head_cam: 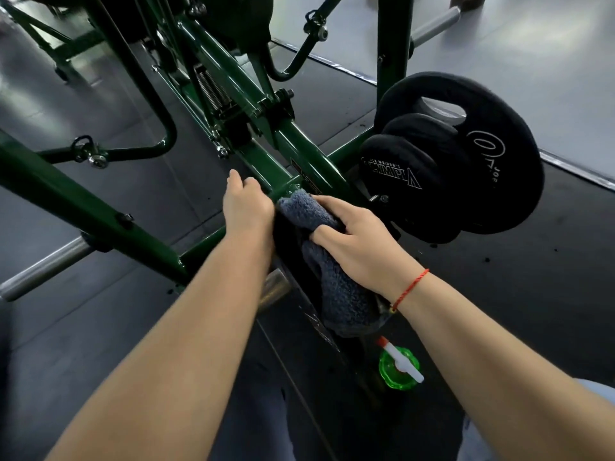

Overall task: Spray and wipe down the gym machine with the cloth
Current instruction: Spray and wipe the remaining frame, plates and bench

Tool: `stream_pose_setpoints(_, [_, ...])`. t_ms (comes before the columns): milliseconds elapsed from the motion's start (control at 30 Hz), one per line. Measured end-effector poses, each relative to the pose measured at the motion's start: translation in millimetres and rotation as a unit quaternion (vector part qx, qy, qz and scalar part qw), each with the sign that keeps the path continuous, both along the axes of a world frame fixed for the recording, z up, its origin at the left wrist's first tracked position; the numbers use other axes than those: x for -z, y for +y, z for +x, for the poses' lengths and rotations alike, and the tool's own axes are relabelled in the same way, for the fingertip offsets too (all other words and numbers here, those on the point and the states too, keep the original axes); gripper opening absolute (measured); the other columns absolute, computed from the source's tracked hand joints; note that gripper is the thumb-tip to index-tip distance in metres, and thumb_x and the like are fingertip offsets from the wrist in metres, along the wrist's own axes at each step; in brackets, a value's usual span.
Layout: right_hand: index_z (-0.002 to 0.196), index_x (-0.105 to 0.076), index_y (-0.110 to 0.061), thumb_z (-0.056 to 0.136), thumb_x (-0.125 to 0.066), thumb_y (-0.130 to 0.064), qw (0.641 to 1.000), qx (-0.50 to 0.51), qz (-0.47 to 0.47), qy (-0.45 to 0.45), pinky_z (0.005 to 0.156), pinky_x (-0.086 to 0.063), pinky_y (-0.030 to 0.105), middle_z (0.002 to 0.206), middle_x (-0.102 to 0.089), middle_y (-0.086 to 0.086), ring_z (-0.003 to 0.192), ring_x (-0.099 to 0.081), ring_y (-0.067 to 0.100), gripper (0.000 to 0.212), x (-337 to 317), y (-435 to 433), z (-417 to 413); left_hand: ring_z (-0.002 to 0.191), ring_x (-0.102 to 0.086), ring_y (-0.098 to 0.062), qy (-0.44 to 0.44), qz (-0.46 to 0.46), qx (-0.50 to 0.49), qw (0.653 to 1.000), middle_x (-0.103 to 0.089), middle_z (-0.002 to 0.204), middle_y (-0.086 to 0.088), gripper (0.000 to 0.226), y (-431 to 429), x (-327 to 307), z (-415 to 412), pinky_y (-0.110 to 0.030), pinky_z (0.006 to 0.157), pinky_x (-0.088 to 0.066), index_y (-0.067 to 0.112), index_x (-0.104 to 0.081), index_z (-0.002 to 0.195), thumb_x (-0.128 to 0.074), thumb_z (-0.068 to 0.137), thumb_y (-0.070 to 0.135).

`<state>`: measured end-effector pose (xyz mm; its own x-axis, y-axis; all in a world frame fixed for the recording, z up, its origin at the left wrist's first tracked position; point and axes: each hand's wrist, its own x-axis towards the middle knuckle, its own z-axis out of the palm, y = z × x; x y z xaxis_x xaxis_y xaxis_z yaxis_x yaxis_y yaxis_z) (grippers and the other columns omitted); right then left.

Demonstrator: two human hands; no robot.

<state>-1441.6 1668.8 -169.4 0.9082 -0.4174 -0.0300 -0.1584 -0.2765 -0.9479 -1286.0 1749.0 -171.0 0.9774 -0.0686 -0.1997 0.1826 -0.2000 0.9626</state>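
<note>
The green steel gym machine (pixel 299 141) fills the middle of the head view, its central beam running down toward me. A grey-blue fluffy cloth (pixel 332 274) is draped over the beam's near end and a black part below it. My right hand (pixel 359 241) lies on the cloth, thumb and fingers curled into it, pressing it against the frame. My left hand (pixel 246 204) grips the green beam just left of the cloth, fingers wrapped over its far side. A green spray bottle (pixel 399 364) with a white and red nozzle stands on the floor below my right wrist.
Three black weight plates (pixel 466 161) hang on a peg right of the cloth. Chrome plate pegs stick out at lower left (pixel 43 271) and upper right (pixel 436 24). A spring (pixel 213 91) and bolted brackets sit on the beam above. Dark rubber flooring (pixel 515 294) surrounds the machine.
</note>
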Motion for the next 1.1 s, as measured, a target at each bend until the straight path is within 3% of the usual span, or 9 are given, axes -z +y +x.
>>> stream_pose_setpoints(67, [0.126, -0.061, -0.041, 0.087, -0.055, -0.023, 1.0, -0.002, 0.007, 0.012, 0.081, -0.058, 0.044, 0.095, -0.072, -0.013, 0.086, -0.069, 0.01, 0.043, 2, -1, -5, 0.113, -0.056, -0.025, 0.037, 0.065, -0.027, 0.997, -0.049, 0.145, -0.023, 0.039, -2, -11, 5, -0.028, 0.089, -0.044, -0.005, -0.048, 0.14, -0.037, 0.103, 0.007])
stream_pose_setpoints(167, [0.118, -0.065, -0.037, 0.087, -0.055, -0.019, 1.0, -0.003, 0.013, 0.022, 0.074, -0.057, 0.047, 0.086, -0.073, -0.004, 0.078, -0.069, 0.022, 0.038, 1, -1, -12, 0.13, -0.049, -0.03, -0.023, 0.324, 0.06, 0.944, -0.052, 0.142, -0.019, 0.036, 2, -30, 5, -0.028, 0.1, -0.039, -0.004, -0.053, 0.133, -0.034, 0.102, -0.008])
stream_pose_setpoints(267, [0.103, -0.069, -0.036, 0.077, -0.055, -0.021, 0.999, 0.001, 0.019, 0.03, 0.07, -0.057, 0.05, 0.081, -0.072, 0.005, 0.078, -0.067, 0.033, 0.034, 2, 0, -22, 0.085, -0.058, -0.013, 0.092, 0.079, 0.001, 0.993, -0.058, 0.107, -0.005, 0.023, -1, -28, 23, -0.012, 0.065, -0.05, 0.019, -0.056, 0.097, -0.04, 0.106, 0.005])
stream_pose_setpoints(333, [0.096, -0.071, -0.034, 0.068, -0.054, -0.025, 0.998, 0.002, 0.029, 0.048, 0.071, -0.055, 0.051, 0.083, -0.072, 0.01, 0.081, -0.066, 0.037, 0.033, 4, -2, -27, 0.067, -0.041, -0.01, 0.048, 0.073, 0.007, 0.996, -0.045, 0.082, 0.004, 0.031, 0, -23, 8, -0.015, 0.05, -0.04, 0.023, -0.043, 0.076, -0.045, 0.105, 0.011])
stream_pose_setpoints(433, [0.088, -0.071, -0.026, 0.066, -0.054, -0.029, 0.996, 0.002, 0.015, 0.083, 0.068, -0.055, 0.05, 0.073, -0.07, 0.009, 0.072, -0.065, 0.036, 0.027, 6, -8, -30, 0.112, -0.049, -0.014, -0.013, 0.04, 0.033, 0.999, -0.054, 0.125, -0.001, 0.025, 2, -15, -29, -0.012, 0.097, -0.035, 0.01, -0.057, 0.126, -0.049, 0.102, 0.014])
stream_pose_setpoints(500, [0.086, -0.068, -0.023, 0.077, -0.056, -0.027, 0.995, 0.01, -0.029, 0.092, 0.067, -0.052, 0.045, 0.063, -0.064, -0.001, 0.063, -0.059, 0.022, 0.016, 6, -8, -29, 0.152, -0.019, -0.014, -0.07, 0.052, 0.049, 0.995, -0.02, 0.166, -0.001, 0.058, 6, -7, -59, -0.026, 0.123, -0.014, 0.012, -0.025, 0.158, -0.046, 0.105, 0.019])
stream_pose_setpoints(700, [0.132, -0.053, -0.042, 0.088, -0.054, -0.019, 0.998, 0.064, -0.028, -0.005, 0.088, -0.051, 0.04, 0.103, -0.069, -0.014, 0.095, -0.062, 0.01, 0.049, -4, 7, -1, 0.152, 0.003, 0.0, -0.178, 0.002, 0.049, 0.983, 0.001, 0.169, 0.008, 0.054, 12, 11, -120, 0.002, 0.11, -0.003, 0.022, -0.012, 0.161, -0.033, 0.11, 0.02])
stream_pose_setpoints(900, [0.134, -0.052, -0.045, 0.088, -0.055, -0.028, 0.999, 0.032, -0.043, 0.002, 0.092, -0.051, 0.036, 0.107, -0.069, -0.015, 0.1, -0.062, 0.007, 0.049, -4, 9, 2, 0.155, 0.004, -0.008, -0.136, -0.008, 0.037, 0.99, 0.001, 0.17, 0.003, 0.051, 9, 11, -87, -0.032, 0.126, -0.004, 0.022, -0.019, 0.16, -0.032, 0.111, 0.02])
stream_pose_setpoints(1100, [0.132, -0.055, -0.044, 0.084, -0.054, -0.029, 0.994, 0.054, -0.091, -0.01, 0.089, -0.051, 0.035, 0.109, -0.068, -0.015, 0.1, -0.061, 0.007, 0.05, 2, 14, -12, 0.156, -0.001, -0.022, 0.004, -0.058, -0.001, 0.998, -0.005, 0.17, -0.007, 0.037, 7, -5, -43, -0.034, 0.124, -0.006, 0.012, -0.049, 0.142, -0.032, 0.109, 0.014])
